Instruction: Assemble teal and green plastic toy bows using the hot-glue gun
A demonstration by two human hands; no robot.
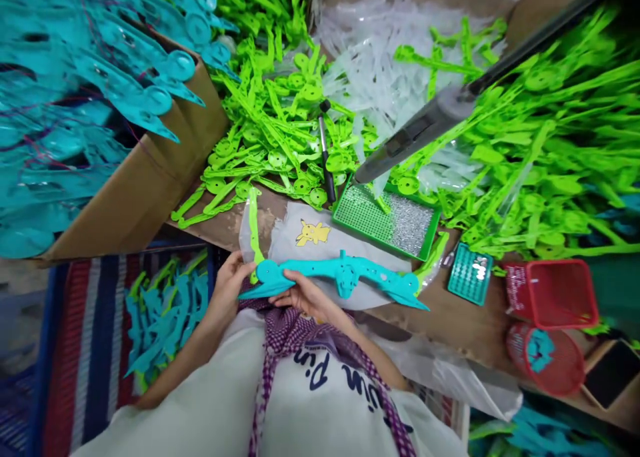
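Note:
A long turquoise plastic part (320, 270) lies crosswise in front of me, with a small bracket at its middle and pointed ends. Lime-green plastic arms stand out at both ends: the left arm (254, 224) and the right arm (435, 256), each with clear film around it. My left hand (233, 277) is closed at the left end, fingers pinching where the green arm meets the turquoise part. With thumb on top and fingers beneath, my right hand (303, 294) grips the turquoise part left of its middle. A grey cloth with a yellow cartoon figure (313, 232) lies behind the part.
Behind stands a green tray (345, 217) of small metal pieces, under a grey power screwdriver (415, 134). A black-handled screwdriver (327, 157) rests on piled lime-green arms (270, 110). A cardboard box (165, 157) of turquoise parts stands left; a teal tray (470, 274) and red baskets (550, 294) right.

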